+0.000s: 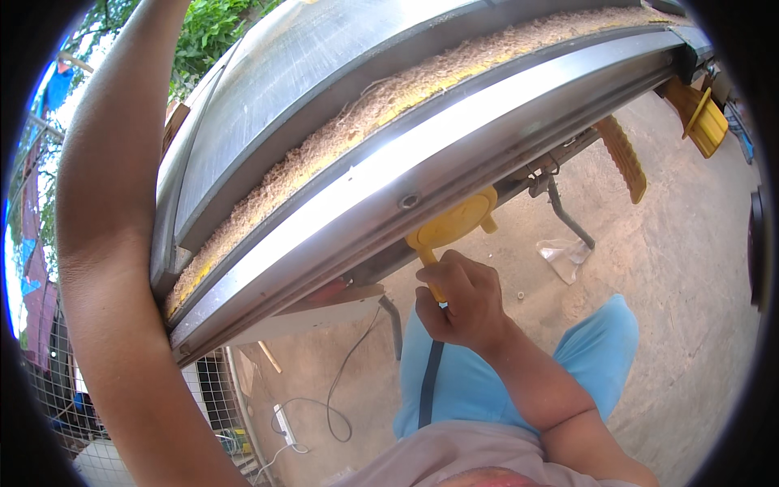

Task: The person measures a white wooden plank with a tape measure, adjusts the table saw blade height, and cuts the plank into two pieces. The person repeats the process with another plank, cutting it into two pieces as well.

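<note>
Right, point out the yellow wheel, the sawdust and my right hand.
Yellow wheel [451, 221]: head view, on its round face.
Sawdust [324, 138]: head view, partway along its strip.
Right hand [466, 296]: head view, on the back of the hand.

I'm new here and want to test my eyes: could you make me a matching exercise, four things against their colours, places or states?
1. Right hand
2. Sawdust-like material
3. Plastic piece
4. Power strip

A. clear, see-through
B. lying along a shiny metal rail
C. white, long and narrow
D. gripping a yellow wheel by its handle

Pairs: 1-D; 2-B; 3-A; 4-C
</note>
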Demonstrator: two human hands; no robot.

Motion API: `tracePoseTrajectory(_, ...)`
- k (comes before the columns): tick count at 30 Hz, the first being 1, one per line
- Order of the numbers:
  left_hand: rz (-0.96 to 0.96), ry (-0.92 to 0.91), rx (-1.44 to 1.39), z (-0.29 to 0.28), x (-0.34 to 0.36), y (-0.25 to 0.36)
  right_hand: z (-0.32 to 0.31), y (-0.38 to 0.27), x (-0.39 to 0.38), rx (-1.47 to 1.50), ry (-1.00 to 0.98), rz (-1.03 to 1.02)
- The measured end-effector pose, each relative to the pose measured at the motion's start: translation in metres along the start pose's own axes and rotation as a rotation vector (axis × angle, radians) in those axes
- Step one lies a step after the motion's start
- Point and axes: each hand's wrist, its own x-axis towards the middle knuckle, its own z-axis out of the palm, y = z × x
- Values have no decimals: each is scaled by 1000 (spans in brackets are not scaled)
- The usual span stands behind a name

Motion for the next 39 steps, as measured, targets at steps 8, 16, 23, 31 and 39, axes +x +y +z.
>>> tracePoseTrajectory(8, -43, -20, -42, -6, 1, 0, 1, 1, 0, 33, 5, -19)
tracePoseTrajectory(16, 53, -57, 10, -4, -5, 4, 1, 1, -1, 5, 4, -7)
tracePoseTrajectory(23, 21, -17, 85, 2, 6, 2, 3, 2, -2, 36, 14, -10)
tracePoseTrajectory(31, 63, -47, 15, -1, 1, -2, 2, 3, -2, -5, -4, -6)
tracePoseTrajectory(39, -10, -45, -56, -3, 6, -4, 0, 1, 0, 1, 5, -9)
